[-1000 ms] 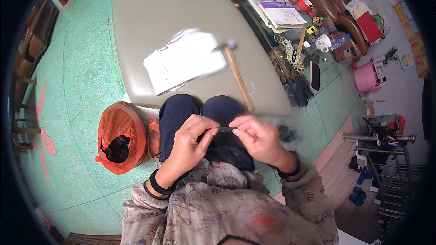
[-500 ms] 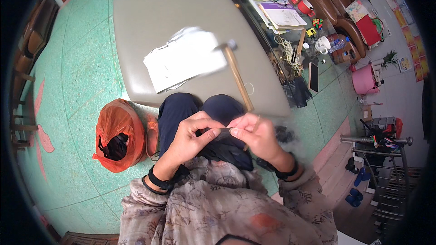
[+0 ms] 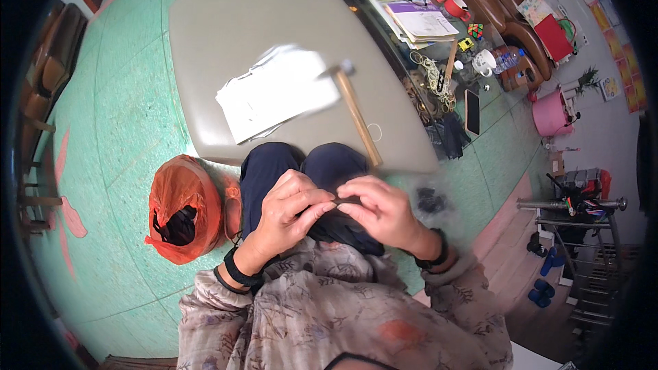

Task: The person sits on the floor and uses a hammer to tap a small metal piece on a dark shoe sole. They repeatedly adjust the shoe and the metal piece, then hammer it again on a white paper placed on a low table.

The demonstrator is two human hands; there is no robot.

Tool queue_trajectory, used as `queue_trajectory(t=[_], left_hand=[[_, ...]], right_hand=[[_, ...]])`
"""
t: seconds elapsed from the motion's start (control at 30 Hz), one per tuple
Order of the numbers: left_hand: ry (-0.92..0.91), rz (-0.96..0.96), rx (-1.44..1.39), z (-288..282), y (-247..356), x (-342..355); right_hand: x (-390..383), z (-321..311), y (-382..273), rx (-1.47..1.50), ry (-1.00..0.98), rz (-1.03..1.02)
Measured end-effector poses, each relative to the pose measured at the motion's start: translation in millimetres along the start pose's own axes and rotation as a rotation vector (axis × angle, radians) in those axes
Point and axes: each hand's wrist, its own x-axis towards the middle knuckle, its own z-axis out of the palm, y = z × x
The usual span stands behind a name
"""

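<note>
Lower centre of frame: left hand (image 3: 291, 207) and right hand (image 3: 384, 211) both pinch a small dark piece (image 3: 347, 200) over the lap. Risk: the piece, held only at fingertips, could slip to the green floor (image 3: 123, 96). Hammer (image 3: 356, 115) and white papers (image 3: 277, 90) lie on the table, above centre. Against the earlier frame, both hands sit much the same, grip unchanged.
</note>
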Motion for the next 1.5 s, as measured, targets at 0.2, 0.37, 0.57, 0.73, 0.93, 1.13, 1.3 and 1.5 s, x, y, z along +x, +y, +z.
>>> queue_trajectory(t=[0.2,0.37,0.57,0.73,0.93,1.13,1.3,1.5], left_hand=[[-0.233,-0.263,-0.077,-9,-4,12],[-0.417,-0.469,-0.33,-16,-15,22],[-0.649,-0.651,-0.445,-23,-36,40],[-0.777,-0.66,-0.433,-16,-38,52],[-0.497,-0.853,-0.396,-3,-44,56],[-0.089,-0.948,-0.526,29,-34,12],[-0.111,-0.51,0.063,51,-12,10],[-0.002,-0.407,0.035,61,-3,18]], right_hand=[[-4,-4,21,0.086,-0.1,0.216],[0,-14,35,0.391,-0.359,0.521],[-6,-26,48,0.561,-0.432,0.746],[-7,-13,52,0.379,-0.39,0.488],[-25,-10,60,0.243,-0.104,0.502],[-37,3,71,0.24,0.098,0.494],[-16,4,70,0.195,0.211,0.351],[-10,-2,75,0.472,0.138,0.549]])
